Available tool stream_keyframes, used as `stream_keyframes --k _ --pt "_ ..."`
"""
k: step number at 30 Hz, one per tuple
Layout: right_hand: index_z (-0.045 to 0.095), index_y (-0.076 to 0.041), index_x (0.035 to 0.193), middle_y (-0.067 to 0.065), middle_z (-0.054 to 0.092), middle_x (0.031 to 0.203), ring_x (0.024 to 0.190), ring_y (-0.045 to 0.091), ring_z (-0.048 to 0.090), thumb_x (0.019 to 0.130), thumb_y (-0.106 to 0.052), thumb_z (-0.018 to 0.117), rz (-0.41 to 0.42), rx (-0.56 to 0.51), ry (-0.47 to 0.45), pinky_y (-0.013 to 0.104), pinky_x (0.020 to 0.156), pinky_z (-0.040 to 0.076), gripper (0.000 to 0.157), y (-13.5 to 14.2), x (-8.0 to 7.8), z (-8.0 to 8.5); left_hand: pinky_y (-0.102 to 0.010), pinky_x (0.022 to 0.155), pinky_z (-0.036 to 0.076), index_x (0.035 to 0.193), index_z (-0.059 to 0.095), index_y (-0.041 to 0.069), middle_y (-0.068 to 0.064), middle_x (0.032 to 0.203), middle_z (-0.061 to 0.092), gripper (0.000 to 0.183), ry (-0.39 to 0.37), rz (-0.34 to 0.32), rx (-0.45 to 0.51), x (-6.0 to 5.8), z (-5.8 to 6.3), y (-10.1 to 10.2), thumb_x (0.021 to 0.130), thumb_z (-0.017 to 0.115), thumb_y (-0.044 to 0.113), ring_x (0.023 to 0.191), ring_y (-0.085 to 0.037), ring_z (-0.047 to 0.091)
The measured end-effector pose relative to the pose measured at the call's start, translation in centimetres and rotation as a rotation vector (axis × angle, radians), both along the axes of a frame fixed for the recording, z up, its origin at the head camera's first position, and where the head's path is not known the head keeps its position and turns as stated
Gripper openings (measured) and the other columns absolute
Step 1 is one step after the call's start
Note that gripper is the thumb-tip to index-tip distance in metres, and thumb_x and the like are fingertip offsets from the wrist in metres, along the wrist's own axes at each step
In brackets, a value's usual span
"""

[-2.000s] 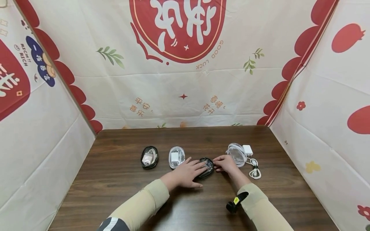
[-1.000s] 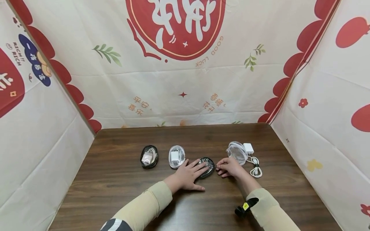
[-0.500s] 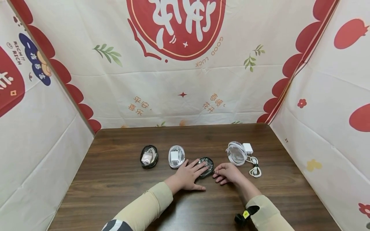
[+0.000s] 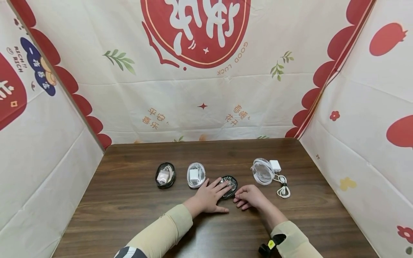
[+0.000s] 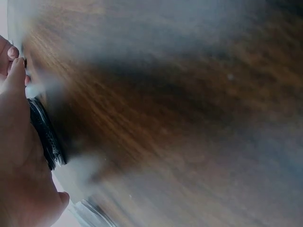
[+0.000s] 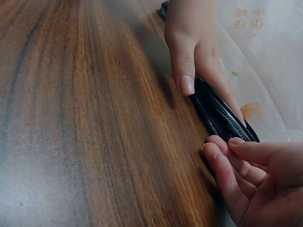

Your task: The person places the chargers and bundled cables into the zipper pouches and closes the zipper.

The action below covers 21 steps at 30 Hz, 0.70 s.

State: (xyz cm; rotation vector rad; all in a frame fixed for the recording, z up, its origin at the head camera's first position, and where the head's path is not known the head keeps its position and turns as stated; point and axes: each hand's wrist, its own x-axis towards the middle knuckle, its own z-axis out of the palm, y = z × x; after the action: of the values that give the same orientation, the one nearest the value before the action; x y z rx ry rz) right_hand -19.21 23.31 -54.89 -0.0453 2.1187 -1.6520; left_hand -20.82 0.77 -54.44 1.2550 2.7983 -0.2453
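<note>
A black-rimmed zip pouch (image 4: 233,184) with a clear top lies on the wooden table. My left hand (image 4: 207,198) rests flat over its left part, fingers straight and spread. At the pouch's right edge, my right hand (image 4: 251,196) has thumb and forefinger pinched together. Zipper teeth (image 6: 227,118) run along the pouch's side in the right wrist view, and the pinching fingertips sit right at that zippered edge. Whatever is between those fingertips is hidden. The left wrist view shows the left hand over the pouch's black side (image 5: 45,135).
To the left lie another black-rimmed pouch (image 4: 165,185) and a white-rimmed pouch (image 4: 196,185), each with a white charger and cable inside. At the right are a clear white-rimmed pouch (image 4: 262,172), a white charger (image 4: 275,165) and a bundled white cable (image 4: 284,191).
My right hand has moved along the pouch's right edge toward me, after briefly shifting right. The left hand stays on the pouch.
</note>
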Motion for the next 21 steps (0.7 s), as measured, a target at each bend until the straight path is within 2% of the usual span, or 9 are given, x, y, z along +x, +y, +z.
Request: stream_keyframes --k 7,12,17,21 --pt "0.062 0.013 0.1 0.019 0.071 0.086 0.067 0.02 0.069 0.093 0.001 0.055 -0.039 0.068 0.043 0.032 0.052 0.056 0.015 0.4 0.1 0.7 -0.051 0.113 0.021 0.157 0.017 0.033 0.011 0.161 0.014 0.085 0.018 -0.009 -0.007 -0.1 0.5 0.2 0.087 0.031 0.079 0.147 -0.019 0.012" --pt "0.061 0.013 0.101 0.019 0.071 0.087 0.065 0.019 0.068 0.094 0.002 0.055 -0.056 0.074 0.049 0.03 0.051 0.055 0.014 0.6 -0.1 0.6 -0.05 0.115 0.018 0.157 0.015 0.033 0.01 0.162 0.014 0.085 0.009 -0.011 -0.018 -0.2 0.6 0.2 0.087 0.031 0.079 0.148 -0.02 0.012" --pt "0.06 0.013 0.1 0.02 0.071 0.087 0.064 0.018 0.066 0.093 0.002 0.056 -0.051 0.071 0.082 0.03 0.05 0.054 0.013 0.6 -0.9 0.6 -0.049 0.115 0.017 0.157 0.014 0.033 0.007 0.162 0.014 0.086 -0.01 -0.001 -0.011 0.0 0.6 -0.2 0.087 0.031 0.079 0.148 -0.022 0.01" --pt "0.062 0.012 0.098 0.019 0.07 0.085 0.062 0.017 0.065 0.093 0.002 0.058 -0.098 0.08 0.085 0.031 0.05 0.054 0.011 0.7 -1.8 0.4 -0.051 0.115 0.016 0.157 0.016 0.035 0.007 0.162 0.015 0.082 -0.003 0.001 -0.013 0.2 0.7 -0.7 0.088 0.031 0.078 0.148 -0.025 0.009"
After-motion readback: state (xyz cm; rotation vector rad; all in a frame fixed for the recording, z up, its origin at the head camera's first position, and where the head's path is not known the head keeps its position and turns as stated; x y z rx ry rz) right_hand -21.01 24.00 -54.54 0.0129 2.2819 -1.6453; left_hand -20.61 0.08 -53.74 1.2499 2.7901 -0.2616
